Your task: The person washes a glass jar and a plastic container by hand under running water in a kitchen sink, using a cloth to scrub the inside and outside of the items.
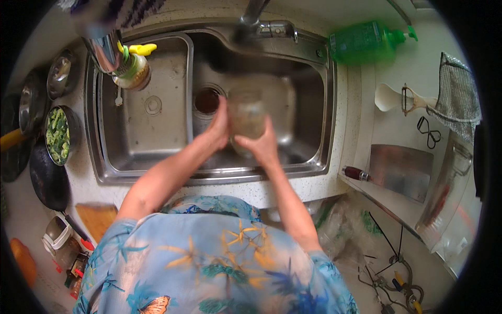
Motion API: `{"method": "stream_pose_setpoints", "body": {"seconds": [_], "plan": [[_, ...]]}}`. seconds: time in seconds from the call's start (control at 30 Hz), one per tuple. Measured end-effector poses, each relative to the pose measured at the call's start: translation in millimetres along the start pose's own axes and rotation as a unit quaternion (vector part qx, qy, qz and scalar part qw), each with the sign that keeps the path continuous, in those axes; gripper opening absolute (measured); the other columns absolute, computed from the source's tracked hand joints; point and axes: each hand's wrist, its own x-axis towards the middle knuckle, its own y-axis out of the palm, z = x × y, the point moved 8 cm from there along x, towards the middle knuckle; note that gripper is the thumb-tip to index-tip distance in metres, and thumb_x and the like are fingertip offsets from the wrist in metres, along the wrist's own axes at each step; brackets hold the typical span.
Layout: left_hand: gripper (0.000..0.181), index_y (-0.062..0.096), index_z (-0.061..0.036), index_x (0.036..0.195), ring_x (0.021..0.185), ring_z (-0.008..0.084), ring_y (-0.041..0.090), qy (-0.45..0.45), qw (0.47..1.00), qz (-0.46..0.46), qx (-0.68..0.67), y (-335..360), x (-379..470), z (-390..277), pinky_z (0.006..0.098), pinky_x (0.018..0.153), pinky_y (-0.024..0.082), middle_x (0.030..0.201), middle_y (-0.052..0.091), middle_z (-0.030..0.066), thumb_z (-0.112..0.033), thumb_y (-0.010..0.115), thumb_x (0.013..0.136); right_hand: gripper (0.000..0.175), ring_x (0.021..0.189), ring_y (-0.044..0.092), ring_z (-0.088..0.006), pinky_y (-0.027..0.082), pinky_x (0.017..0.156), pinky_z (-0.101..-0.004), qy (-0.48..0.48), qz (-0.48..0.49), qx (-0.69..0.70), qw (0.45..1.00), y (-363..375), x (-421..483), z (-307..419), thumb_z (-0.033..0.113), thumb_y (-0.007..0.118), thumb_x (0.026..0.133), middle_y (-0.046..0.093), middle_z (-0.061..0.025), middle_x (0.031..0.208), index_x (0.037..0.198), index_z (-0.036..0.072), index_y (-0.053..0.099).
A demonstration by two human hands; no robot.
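Over the right basin of a stainless steel sink (306, 114), I hold a clear glass jar (248, 106), blurred and partly see-through. My left hand (220, 125) rests along the jar's left side, next to the dark drain (207, 100). Around the lower right side, nearer my body, my right hand (259, 143) grips it with the thumb across the front. Whether anything is inside the jar cannot be made out. The chrome faucet (274, 29) is at the sink's back edge, beyond the jar.
To the left, a steel tray (151, 129) fills the other basin; a bowl of broccoli (58, 135) and a black wok (49, 176) stand beyond. At right are a green pump bottle (357, 42), a peeler (407, 100) and a cleaver (402, 170) by the counter edge.
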Motion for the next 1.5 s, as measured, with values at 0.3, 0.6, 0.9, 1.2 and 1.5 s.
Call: {"method": "stream_pose_setpoints", "body": {"seconds": [0.3,0.6,0.9,1.2,1.5], "plan": [[0.092,0.026,-0.0056,0.141,0.13,0.0245,0.032,0.039,0.976,0.053,0.209,-45.0,8.7,14.9,0.0379,0.107,0.024,0.14,0.037,0.015,-0.074,0.038,0.081,0.053,0.073,0.057,-0.0093,0.044,0.058,-0.0231,0.267,0.238,0.369,0.858,23.5,4.2,-53.6,0.006,0.074,0.06,0.062,-0.0025,0.088,0.11,0.003,0.055],[0.088,0.037,0.0002,0.129,0.113,0.0233,0.05,0.093,0.952,0.087,0.278,-10.2,-17.2,-24.4,0.0343,0.099,0.038,0.122,0.051,0.0145,-0.029,0.084,0.06,0.058,0.078,0.056,-0.0114,0.043,0.064,-0.0249,0.287,0.285,0.363,0.84,17.6,14.9,-59.0,0.005,0.07,0.059,0.061,-0.0026,0.094,0.114,0.004,0.054],[0.097,0.035,0.0093,0.126,0.113,0.0302,0.048,0.223,0.879,-0.051,0.418,-4.1,-21.1,-34.0,0.0376,0.097,0.038,0.121,0.048,0.0246,-0.047,0.08,0.061,0.067,0.11,0.053,-0.0195,0.043,0.093,-0.0343,0.298,0.135,0.474,0.817,42.7,13.4,-69.1,0.054,0.058,0.082,0.055,-0.0064,0.122,0.128,0.007,0.045],[0.098,0.02,0.0073,0.135,0.122,0.0288,0.04,0.256,0.869,-0.04,0.421,4.8,-37.2,-28.0,0.0364,0.104,0.032,0.131,0.039,0.0226,-0.035,0.078,0.068,0.083,0.119,0.047,-0.0266,0.041,0.098,-0.0409,0.291,0.194,0.578,0.737,65.1,30.2,-64.8,0.072,0.034,0.082,0.049,-0.0123,0.13,0.134,0.009,0.04],[0.057,0.054,0.0006,0.111,0.088,0.0176,0.059,0.072,0.932,-0.034,0.353,-2.6,1.5,-1.5,0.0301,0.068,0.047,0.097,0.062,0.0109,-0.035,0.075,0.072,0.077,0.105,0.055,-0.025,0.049,0.082,-0.0411,0.384,0.163,0.473,0.776,44.8,7.5,-77.5,0.073,0.041,0.08,0.056,-0.0107,0.12,0.127,0.012,0.048]]}}
